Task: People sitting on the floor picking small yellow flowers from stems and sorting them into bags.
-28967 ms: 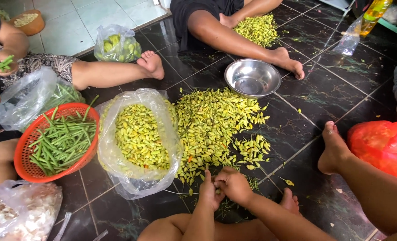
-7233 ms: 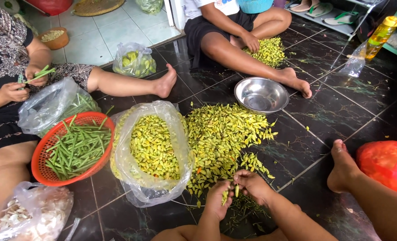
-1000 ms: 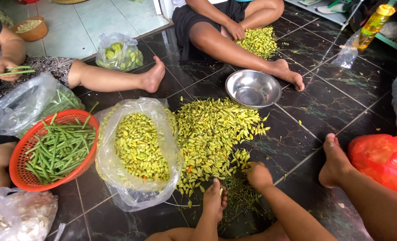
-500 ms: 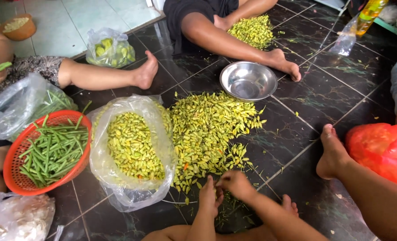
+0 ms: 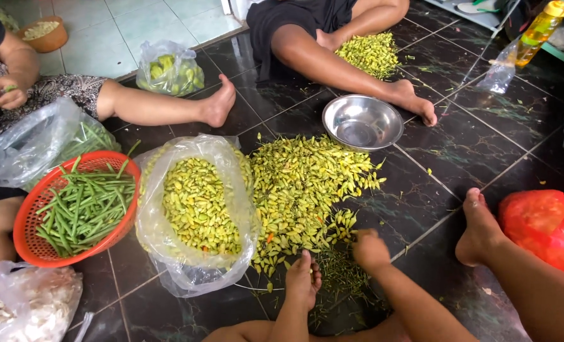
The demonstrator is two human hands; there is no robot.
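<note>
My hands, left hand [image 5: 303, 278] and right hand [image 5: 369, 249], rest apart, loosely curled; whether they hold anything, I cannot tell. The chili pile [image 5: 307, 190] lies just ahead, right hand nearer.

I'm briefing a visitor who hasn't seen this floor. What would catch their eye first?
The wide heap of small yellow-green chillies spread over the dark tiled floor, with the person's left hand and right hand at its near edge. Left of it, a clear plastic bag of chillies and a red basket of green beans.
</note>
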